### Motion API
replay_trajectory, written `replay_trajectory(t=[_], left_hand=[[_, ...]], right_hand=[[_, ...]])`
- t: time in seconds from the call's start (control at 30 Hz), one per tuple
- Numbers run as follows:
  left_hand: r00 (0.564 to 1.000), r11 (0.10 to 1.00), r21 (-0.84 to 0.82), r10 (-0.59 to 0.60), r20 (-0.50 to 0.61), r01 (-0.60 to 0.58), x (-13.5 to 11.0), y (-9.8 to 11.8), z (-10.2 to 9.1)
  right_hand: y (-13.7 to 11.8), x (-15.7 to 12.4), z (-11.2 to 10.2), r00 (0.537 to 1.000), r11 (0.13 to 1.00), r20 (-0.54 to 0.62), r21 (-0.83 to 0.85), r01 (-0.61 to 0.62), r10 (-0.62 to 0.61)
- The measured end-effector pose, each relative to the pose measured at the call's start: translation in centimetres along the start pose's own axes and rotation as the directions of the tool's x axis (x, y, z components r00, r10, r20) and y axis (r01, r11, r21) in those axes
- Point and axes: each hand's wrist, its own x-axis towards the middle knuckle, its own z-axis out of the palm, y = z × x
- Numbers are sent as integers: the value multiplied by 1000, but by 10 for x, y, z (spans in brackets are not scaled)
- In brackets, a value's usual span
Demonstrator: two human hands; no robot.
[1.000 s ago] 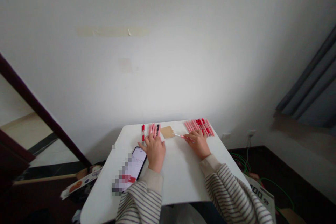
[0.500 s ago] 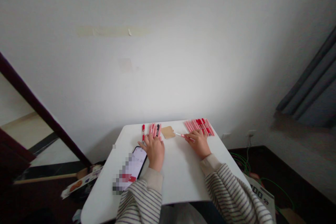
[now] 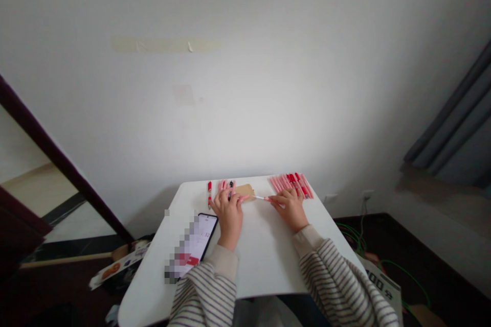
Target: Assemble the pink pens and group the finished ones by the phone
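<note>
My left hand (image 3: 229, 214) lies on the white table (image 3: 261, 255) with its fingers stretched out over a small group of pink pens (image 3: 222, 184). Its fingertips reach the edge of a brown card (image 3: 246, 190). A single red pen (image 3: 209, 193) lies just to the left of that hand. My right hand (image 3: 291, 209) is closed on a pink pen (image 3: 264, 197) whose white tip points left towards the card. Behind the right hand a row of several pink and red pens (image 3: 291, 183) lies along the table's far edge.
A phone (image 3: 196, 244) with a lit screen lies on the table near my left forearm. The table stands against a white wall. Green cables (image 3: 360, 245) and a box sit on the floor to the right, and a printed packet (image 3: 118, 265) lies on the left.
My left hand has shifted right and forward, so its fingers now cover more of the small pen group and reach the brown card. The right hand has barely moved.
</note>
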Motion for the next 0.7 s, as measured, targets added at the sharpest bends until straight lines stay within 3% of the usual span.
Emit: replay_trajectory(t=[0.4,0.7], left_hand=[[995,996,-17,90,32,-89,-3,5,-2],[975,976,-104,199,100,-189,-6,11,5]], right_hand=[[-6,-1,-3,999,999,32,-29,20,-19],[-14,0,-1,986,986,-18,-22,165,-165]])
